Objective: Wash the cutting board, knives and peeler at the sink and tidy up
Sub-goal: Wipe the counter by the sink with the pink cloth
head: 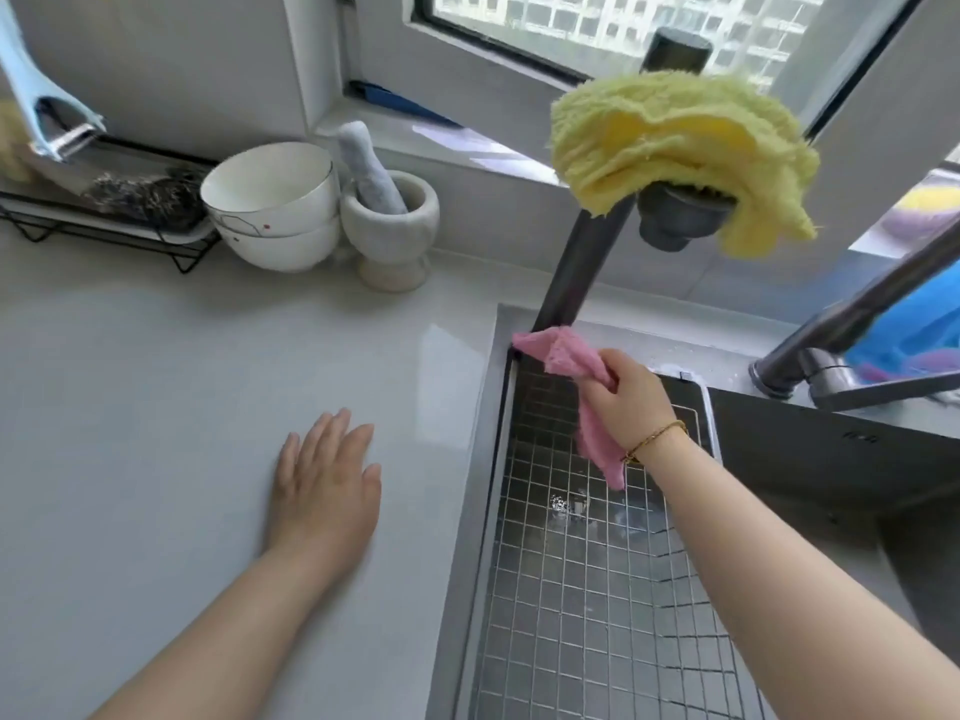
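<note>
1. Tabletop (156,381) pale grey; left hand (324,491) lies flat on it, fingers straight, close together.
2. Sink (831,485) right of it, wire grid (571,615) inside, wet.
3. Yellow cloth (675,137) draped over faucet (576,262).
4. Right hand (628,397) grips pink cloth (561,350) at sink's back-left corner, by faucet base.
5. Blue peeler (47,111) top left, probably hanging; mount cut off.
</note>
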A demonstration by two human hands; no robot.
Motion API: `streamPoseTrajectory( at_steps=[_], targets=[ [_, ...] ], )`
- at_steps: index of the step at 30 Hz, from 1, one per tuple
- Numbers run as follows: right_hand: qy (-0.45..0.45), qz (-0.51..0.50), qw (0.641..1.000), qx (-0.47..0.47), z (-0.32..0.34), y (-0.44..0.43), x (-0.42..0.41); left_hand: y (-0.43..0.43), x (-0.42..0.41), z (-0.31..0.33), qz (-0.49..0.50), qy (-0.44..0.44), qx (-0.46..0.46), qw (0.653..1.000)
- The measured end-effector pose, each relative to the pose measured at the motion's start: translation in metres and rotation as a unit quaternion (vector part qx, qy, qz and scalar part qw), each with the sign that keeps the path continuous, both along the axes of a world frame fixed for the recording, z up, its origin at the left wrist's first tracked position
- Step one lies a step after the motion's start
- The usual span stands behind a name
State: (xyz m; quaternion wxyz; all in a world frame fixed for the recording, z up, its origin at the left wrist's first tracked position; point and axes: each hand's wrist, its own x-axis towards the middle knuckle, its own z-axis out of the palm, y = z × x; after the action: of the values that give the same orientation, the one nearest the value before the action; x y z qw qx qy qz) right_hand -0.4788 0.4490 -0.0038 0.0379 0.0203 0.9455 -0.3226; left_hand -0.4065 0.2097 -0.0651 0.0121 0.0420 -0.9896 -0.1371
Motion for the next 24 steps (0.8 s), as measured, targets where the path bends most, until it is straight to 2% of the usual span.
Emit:
streamPoseTrajectory(
  at_steps=[2, 4, 6, 7, 9, 12, 14, 16, 20, 22, 24],
  targets=[
    [0.036, -0.125, 0.987, -0.09, 0.002, 0.026, 0.007, 0.023, -0.016, 0.002, -0.029, -0.019, 0.012, 0.999],
    [0.092, -0.242, 0.954, -0.151, 0.005, 0.049, 0.006, 0.046, -0.03, 0.006, -0.039, -0.021, 0.034, 0.998],
    [0.148, -0.31, 0.922, -0.176, 0.009, 0.066, -0.002, 0.06, -0.039, 0.003, -0.058, -0.024, 0.028, 0.998],
    [0.161, -0.314, 0.921, -0.166, 0.01, 0.072, -0.008, 0.063, -0.041, -0.001, -0.063, -0.02, 0.019, 0.998],
    [0.149, -0.271, 0.944, -0.116, 0.008, 0.071, -0.027, 0.064, -0.043, -0.005, -0.07, -0.009, 0.002, 0.998],
    [0.098, -0.094, 0.991, 0.001, -0.012, 0.049, -0.058, 0.063, -0.042, -0.008, -0.059, 0.011, 0.013, 0.998],
    [0.025, 0.033, 0.988, 0.145, -0.031, 0.036, -0.074, 0.064, -0.043, -0.008, -0.056, 0.016, 0.015, 0.998],
    [-0.023, 0.091, 0.973, 0.212, -0.039, 0.036, -0.082, 0.064, -0.043, -0.009, -0.057, 0.014, 0.015, 0.998],
    [-0.023, 0.181, 0.951, 0.25, -0.033, 0.069, -0.081, 0.064, -0.042, -0.01, -0.055, 0.016, 0.022, 0.998],
    [-0.031, 0.158, 0.96, 0.23, -0.027, 0.093, -0.075, 0.064, -0.043, -0.01, -0.059, 0.015, 0.023, 0.998],
    [-0.043, 0.068, 0.981, 0.177, -0.022, 0.118, -0.066, 0.063, -0.043, -0.011, -0.059, 0.018, 0.025, 0.998]
  ],
)
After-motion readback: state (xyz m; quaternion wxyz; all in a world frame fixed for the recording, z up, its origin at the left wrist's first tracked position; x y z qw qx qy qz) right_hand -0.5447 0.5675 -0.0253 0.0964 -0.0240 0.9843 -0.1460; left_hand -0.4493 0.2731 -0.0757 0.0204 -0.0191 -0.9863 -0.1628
